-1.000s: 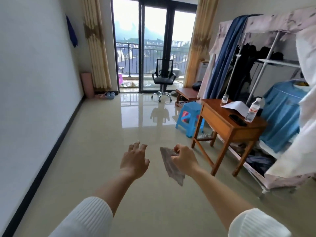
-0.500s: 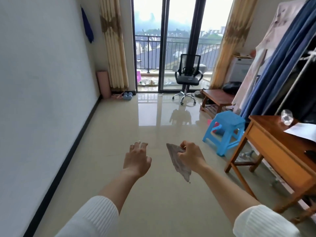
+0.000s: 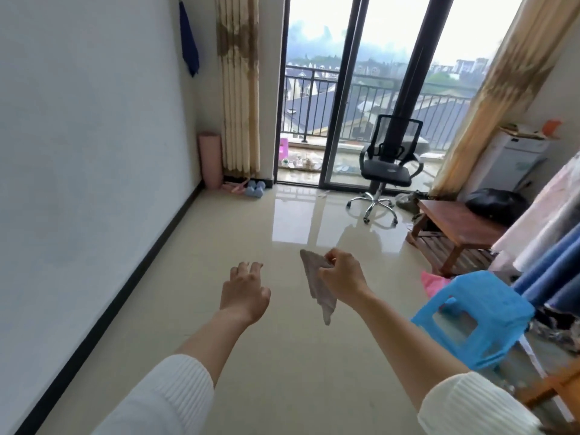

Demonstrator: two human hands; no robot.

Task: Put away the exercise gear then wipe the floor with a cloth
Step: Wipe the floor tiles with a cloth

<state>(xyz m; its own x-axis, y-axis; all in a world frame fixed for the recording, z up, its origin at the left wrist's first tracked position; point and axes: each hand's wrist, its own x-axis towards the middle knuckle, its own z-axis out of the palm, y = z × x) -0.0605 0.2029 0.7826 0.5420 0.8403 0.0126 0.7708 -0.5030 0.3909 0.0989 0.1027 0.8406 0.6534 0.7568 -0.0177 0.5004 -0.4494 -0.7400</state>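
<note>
- The right grip (image 3: 343,277), just right of the frame's centre, pinches the upper edge of a grey cloth (image 3: 317,287) between thumb and curled fingers (image 3: 332,257).
- The cloth hangs below that pinch in a folded, tapering shape. Its lower tip is in the air, clear of the floor (image 3: 188,309).
- The left grip (image 3: 244,290) is just left of the cloth and apart from it. It is palm down, with the fingers loosely spread and slightly bent, and it holds nothing.
- Both forearms come up from the bottom edge, bare to the elbow, out of white ribbed sleeves (image 3: 163,400).
- The floor under them is glossy beige tile that reflects the window light higher up the frame.
- A blue plastic stool (image 3: 480,312) stands at lower right, near the right forearm.
- Above the stool, at the right edge, a low wooden counter (image 3: 455,224) carries a black bag (image 3: 496,205).
- A black office chair (image 3: 387,164) stands in front of the glass balcony door, right of centre in the upper half.
- The exercise gear is at upper left of centre, in the corner by the left curtain (image 3: 240,83). A rolled pink mat (image 3: 209,160) stands upright against the wall, and pale blue dumbbells (image 3: 255,188) lie on the floor just beside it.
- A dark blue fabric (image 3: 189,42) hangs on the white wall near the top.
</note>
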